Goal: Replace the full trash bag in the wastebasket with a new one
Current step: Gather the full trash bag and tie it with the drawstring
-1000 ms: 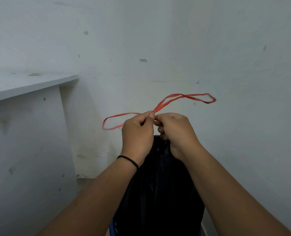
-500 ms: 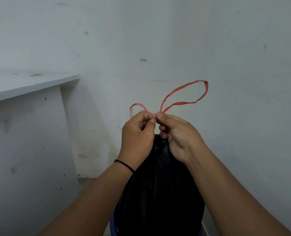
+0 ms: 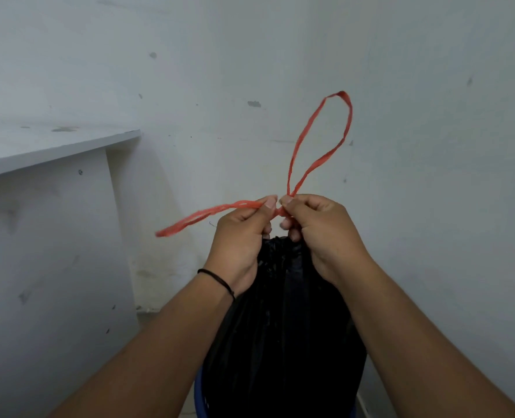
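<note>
Head view: black trash bag (image 3: 283, 336) full, neck gathered shut, standing in blue wastebasket (image 3: 198, 393), only rim sliver visible at bottom. Left hand (image 3: 238, 239) grip pinched closed on red drawstring loop (image 3: 208, 213) trailing left. Right hand (image 3: 322, 233) grip pinched closed on second drawstring loop (image 3: 319, 152) rising upright. White shelf (image 3: 54, 149) edge at left; bare wall (image 3: 431, 176) close behind and right.

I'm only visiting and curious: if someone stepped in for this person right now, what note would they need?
Left hand: pinching the red drawstring, one loop trailing left.
Right hand: pinching the same drawstring at the crossing, one loop standing up.
Black trash bag: gathered shut at the neck, its bottom still inside the blue wastebasket.
Done: bag cinched.
Left: finish the knot, lift the bag out, fit a new one; none in view.
</note>
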{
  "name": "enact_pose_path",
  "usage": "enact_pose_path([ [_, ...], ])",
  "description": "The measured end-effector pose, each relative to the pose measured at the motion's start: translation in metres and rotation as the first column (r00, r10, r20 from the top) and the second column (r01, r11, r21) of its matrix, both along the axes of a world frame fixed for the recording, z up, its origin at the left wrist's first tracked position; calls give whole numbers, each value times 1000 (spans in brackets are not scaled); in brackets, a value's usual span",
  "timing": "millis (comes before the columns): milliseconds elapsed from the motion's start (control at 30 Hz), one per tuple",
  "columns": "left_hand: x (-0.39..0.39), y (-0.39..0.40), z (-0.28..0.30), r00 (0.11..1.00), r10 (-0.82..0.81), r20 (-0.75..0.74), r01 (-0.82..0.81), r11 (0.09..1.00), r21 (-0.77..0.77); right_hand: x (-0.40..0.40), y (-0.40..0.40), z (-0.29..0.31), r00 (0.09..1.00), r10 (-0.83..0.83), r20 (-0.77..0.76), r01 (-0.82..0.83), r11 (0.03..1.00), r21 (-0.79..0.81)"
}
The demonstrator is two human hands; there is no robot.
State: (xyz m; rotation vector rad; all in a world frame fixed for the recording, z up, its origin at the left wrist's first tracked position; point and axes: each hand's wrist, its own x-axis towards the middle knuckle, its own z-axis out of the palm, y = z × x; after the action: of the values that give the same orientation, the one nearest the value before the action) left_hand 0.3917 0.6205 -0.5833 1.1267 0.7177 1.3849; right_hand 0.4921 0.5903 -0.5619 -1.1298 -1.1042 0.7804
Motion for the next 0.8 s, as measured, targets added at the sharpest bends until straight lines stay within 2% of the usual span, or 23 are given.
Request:
enact_pose_path([
  [67, -2, 0, -3, 995, 69, -66, -65, 996, 60, 4, -1, 4, 974, -73, 215, 78, 997, -18],
  [100, -4, -2, -5, 987, 101, -122, -86, 989, 121, 6, -1, 6, 961, -87, 261, 100, 994, -34],
  [167, -9, -6, -7, 954, 173, -245, -100, 954, 282, 9, 0, 9, 963, -72, 261, 102, 989, -103],
  [267, -17, -2, -8, 824, 339, -453, -64, 851, 521, 7, 3, 15, 986, 3, 168, 34, 976, -216],
  [333, -19, 1, -6, 759, 417, -500, 16, 756, 654, 4, 3, 17, 994, 42, 98, -16, 968, -252],
  [367, -21, 5, -7, 734, 468, -492, 59, 677, 733, 3, 3, 18, 996, 53, 74, -32, 966, -257],
  [433, -28, 9, -10, 613, 656, -440, 151, 449, 881, 1, 4, 19, 996, 53, 68, -34, 967, -254],
  [467, -32, 12, -11, 558, 716, -420, 189, 383, 904, 0, 3, 20, 996, 52, 78, -31, 969, -245],
  [500, -36, 16, -10, 532, 728, -432, 212, 379, 901, 0, 2, 21, 995, 68, 74, -49, 973, -228],
  [567, -40, 14, -5, 526, 702, -480, 201, 445, 873, 1, -1, 22, 989, 136, 53, -125, 977, -172],
  [600, -40, 12, -2, 548, 641, -538, 139, 565, 813, 3, -3, 22, 980, 164, 111, -149, 980, -135],
  [667, -41, 8, 10, 675, 327, -661, 43, 877, 478, 4, -6, 19, 912, 143, 384, -129, 990, -63],
  [700, -43, 8, 14, 746, 141, -651, 64, 958, 281, 4, -7, 18, 851, 91, 518, -96, 995, -18],
  [767, -47, 6, 18, 841, -119, -528, 171, 984, 50, 1, -7, 14, 729, -51, 682, -25, 995, 100],
  [800, -48, 4, 21, 871, -199, -448, 223, 975, 1, 0, -7, 11, 687, -118, 717, -1, 987, 163],
])
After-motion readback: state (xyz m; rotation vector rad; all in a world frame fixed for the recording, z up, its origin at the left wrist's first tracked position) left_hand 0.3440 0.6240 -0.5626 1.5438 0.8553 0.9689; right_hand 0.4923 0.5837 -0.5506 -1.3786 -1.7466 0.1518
